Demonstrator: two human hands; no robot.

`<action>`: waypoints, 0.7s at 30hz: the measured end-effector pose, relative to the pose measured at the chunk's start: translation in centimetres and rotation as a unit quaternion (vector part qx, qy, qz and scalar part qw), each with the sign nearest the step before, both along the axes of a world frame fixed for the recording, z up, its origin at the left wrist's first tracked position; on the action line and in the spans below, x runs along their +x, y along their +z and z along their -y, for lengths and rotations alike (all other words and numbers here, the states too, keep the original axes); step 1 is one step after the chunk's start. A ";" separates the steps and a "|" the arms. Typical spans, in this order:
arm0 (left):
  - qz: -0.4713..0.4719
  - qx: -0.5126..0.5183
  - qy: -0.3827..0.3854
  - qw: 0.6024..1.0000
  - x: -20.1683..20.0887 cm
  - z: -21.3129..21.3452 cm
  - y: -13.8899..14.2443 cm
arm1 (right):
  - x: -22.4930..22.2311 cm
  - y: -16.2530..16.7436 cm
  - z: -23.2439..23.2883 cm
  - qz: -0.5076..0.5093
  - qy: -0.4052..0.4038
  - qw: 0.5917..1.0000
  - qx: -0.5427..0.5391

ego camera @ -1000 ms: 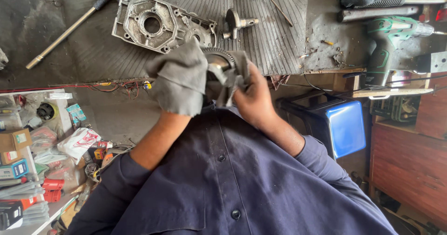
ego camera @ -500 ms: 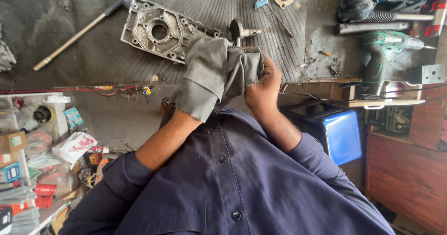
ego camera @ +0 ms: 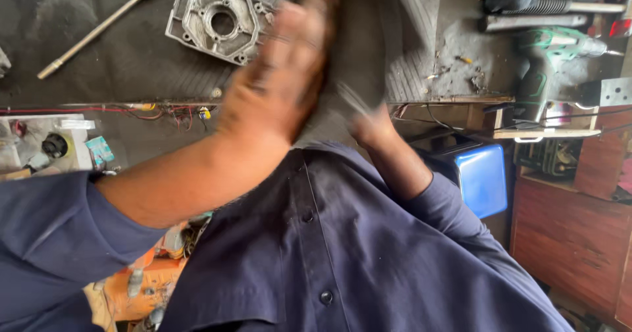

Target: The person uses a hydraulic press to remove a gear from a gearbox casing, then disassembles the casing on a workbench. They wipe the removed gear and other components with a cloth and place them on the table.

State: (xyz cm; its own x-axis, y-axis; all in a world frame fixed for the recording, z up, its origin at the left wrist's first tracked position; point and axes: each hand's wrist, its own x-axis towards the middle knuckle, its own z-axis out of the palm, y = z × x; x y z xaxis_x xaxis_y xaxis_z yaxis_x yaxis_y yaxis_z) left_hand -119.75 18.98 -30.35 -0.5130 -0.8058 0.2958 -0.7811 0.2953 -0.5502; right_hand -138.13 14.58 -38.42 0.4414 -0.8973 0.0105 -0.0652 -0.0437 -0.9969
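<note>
My surface is a dark ribbed mat, and everything here is placed off the grey cast metal housing lying flat at its far edge. My left hand is raised just right of the housing, blurred, fingers together and stretched flat, palm spread, nothing in it that I can see. My right hand sits lower and further right of the housing, at the near edge of the surface; too blurred, cannot tell whether it grips anything or how wide it is. A long-shafted tool lies left of the housing, a green drill well to its right. To do this well, I judge: slow the hands, keep the flat left palm clear of the housing's edges.
</note>
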 end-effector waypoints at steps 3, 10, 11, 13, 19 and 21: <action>0.041 0.061 -0.085 0.994 0.6 1.4 2.6 | -0.8 -0.3 0.1 -0.021 0.021 0.995 -0.100; -0.724 0.300 -0.068 0.618 1.2 3.3 -2.1 | -1.9 0.3 0.6 0.120 -0.076 0.990 0.019; -0.767 0.309 -0.018 0.562 0.7 3.4 -3.1 | -1.8 0.6 0.7 0.081 -0.064 0.994 -0.029; -0.776 0.284 0.024 0.563 0.0 3.1 -4.7 | -2.0 1.2 0.9 0.000 -0.037 0.992 -0.119; -0.818 0.200 -0.006 0.539 2.1 3.2 -6.5 | -3.1 1.2 0.8 -0.005 -0.036 0.993 -0.115; -0.837 0.221 -0.038 0.499 2.5 3.1 -6.6 | -3.3 0.3 0.5 0.064 -0.099 0.992 -0.044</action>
State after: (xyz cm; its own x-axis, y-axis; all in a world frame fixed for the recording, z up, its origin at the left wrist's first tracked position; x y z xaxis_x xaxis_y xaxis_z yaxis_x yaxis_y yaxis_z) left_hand -117.25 15.84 -36.94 0.1202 -0.9794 0.1625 -0.0135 0.1620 0.9867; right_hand -141.46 14.10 -38.15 0.2457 -0.9597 0.1367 0.0460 -0.1293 -0.9905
